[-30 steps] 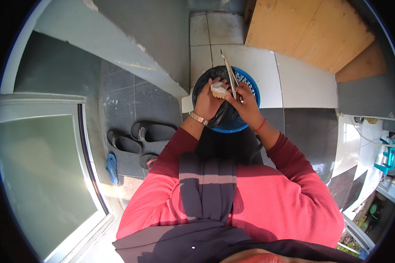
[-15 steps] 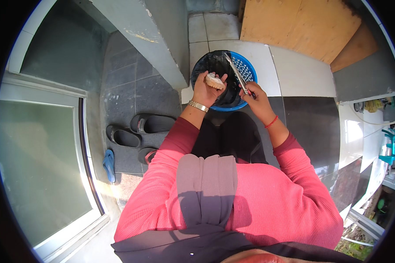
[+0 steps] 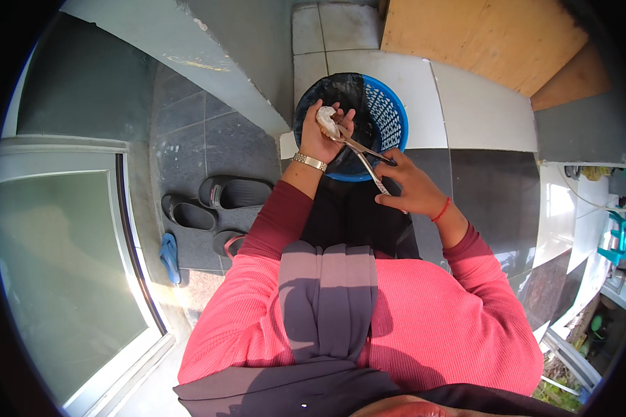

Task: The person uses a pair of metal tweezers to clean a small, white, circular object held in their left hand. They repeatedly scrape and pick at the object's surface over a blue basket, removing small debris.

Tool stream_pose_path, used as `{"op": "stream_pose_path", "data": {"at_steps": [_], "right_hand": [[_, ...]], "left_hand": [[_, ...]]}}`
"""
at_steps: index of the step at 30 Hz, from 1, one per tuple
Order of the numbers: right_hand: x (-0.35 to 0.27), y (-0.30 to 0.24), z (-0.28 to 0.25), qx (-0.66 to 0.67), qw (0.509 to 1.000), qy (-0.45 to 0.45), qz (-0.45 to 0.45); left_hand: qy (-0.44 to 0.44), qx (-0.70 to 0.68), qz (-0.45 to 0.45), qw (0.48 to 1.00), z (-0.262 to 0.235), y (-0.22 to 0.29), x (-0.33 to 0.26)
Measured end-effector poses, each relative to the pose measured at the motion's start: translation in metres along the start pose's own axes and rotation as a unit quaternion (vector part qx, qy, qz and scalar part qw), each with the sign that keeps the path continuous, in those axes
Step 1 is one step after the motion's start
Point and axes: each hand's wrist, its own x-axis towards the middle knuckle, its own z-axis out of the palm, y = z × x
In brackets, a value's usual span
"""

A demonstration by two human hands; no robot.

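Note:
My left hand [image 3: 318,139] holds a small pale lump [image 3: 327,122], whitish on top, its kind too unclear to name. Its fingers curl partly up around the lump. In my right hand [image 3: 412,184] is a pair of metal scissors [image 3: 360,148], with the handles spread apart. The blade ends reach across to the lump at my left palm and seem to touch it. Both hands are above the near side of a round blue plastic basket [image 3: 403,118] lined with a black plastic bag [image 3: 313,94]. What lies inside the bag is too dark to make out.
Dark clogs [image 3: 236,193] and a blue flip-flop [image 3: 169,258] lie on grey tiles at the left, by a frosted door [image 3: 62,264]. A grey wall edge [image 3: 257,83] stands left of the basket. A wooden board [image 3: 480,42] leans at the far right.
My right hand has moved down and turned. The scissors have swung from pointing away over the basket to pointing left at the lump, their handles now spread. My left hand has tilted the lump.

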Motion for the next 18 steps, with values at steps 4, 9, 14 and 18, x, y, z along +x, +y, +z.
{"op": "stream_pose_path", "data": {"at_steps": [4,9,14,18], "right_hand": [[0.007,0.007,0.002,-0.019,1.000,0.019,0.016],[0.012,0.012,0.003,-0.011,1.000,0.015,0.007],[0.013,0.014,0.008,-0.032,0.999,0.032,0.014],[0.011,0.007,0.013,-0.096,0.993,0.053,0.043]], "left_hand": [[0.030,0.014,0.021,0.999,-0.001,-0.001,0.005],[0.042,0.033,0.023,0.998,-0.003,-0.003,0.009],[0.078,0.058,0.044,0.994,0.003,-0.006,0.005],[0.072,0.071,0.083,0.991,0.000,-0.006,0.006]]}}
